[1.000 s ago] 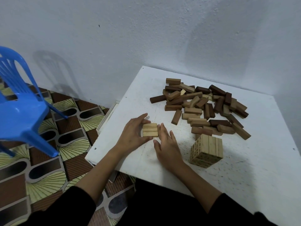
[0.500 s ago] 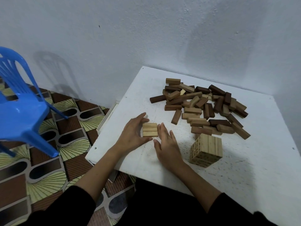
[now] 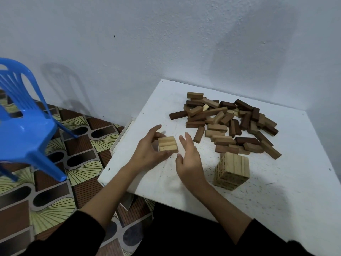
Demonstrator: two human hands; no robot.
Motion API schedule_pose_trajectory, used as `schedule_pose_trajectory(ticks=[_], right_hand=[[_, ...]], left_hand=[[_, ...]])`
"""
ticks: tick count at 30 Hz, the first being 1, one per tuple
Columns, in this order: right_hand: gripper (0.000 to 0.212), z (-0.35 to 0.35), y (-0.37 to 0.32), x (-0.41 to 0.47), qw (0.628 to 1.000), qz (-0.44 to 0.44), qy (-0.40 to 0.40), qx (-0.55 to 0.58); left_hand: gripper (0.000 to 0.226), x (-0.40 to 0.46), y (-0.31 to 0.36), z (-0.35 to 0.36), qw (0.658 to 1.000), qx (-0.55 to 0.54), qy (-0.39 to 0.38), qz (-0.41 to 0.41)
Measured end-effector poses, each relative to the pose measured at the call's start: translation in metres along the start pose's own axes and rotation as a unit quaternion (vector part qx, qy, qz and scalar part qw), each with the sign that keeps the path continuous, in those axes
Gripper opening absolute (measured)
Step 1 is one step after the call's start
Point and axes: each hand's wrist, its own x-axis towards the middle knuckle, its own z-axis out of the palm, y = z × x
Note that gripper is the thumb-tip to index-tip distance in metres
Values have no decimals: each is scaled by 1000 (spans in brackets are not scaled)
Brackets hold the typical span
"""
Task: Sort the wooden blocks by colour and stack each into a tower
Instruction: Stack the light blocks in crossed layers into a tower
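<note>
A small row of three pale wooden blocks [image 3: 167, 144] lies on the white table [image 3: 273, 196] near its left edge. My left hand [image 3: 147, 148] cups this row from the left, thumb behind and fingers under its front. My right hand [image 3: 188, 157] hovers just right of the row, fingers spread, a small gap between it and the blocks. A pale block tower [image 3: 232, 170] stands several layers high to the right of my right hand. A loose pile of mid-brown and dark-brown blocks [image 3: 227, 122] is spread over the far part of the table.
A blue plastic chair [image 3: 22, 119] stands on the patterned floor to the left. The wall runs behind the table. The table's left edge is close beside the small pale row.
My right hand has drawn back from the pale row and spread its fingers. My left hand still holds the row, which looks slightly raised at its front.
</note>
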Motion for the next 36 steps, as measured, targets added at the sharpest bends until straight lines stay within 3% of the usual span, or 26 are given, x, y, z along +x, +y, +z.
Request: schedule_pose_trajectory(ticks=[6,15,18,27,36], right_hand=[[78,-38,-47,20,1000,-4,-25,5],[71,-148,-57,21,993,-27,-103,48],[62,-174,-39,8,993,-22,-96,59],[64,-191,12,-36,998,10,-61,-6],[68,-182,31,-40,999,8,-46,-19]], left_hand=[[84,7,36,-14,995,-48,13,86],[85,7,107,8,977,-88,-42,192],[88,5,123,30,970,-94,-88,204],[92,-10,126,79,960,-39,-201,191],[90,-10,120,86,958,-10,-228,174]])
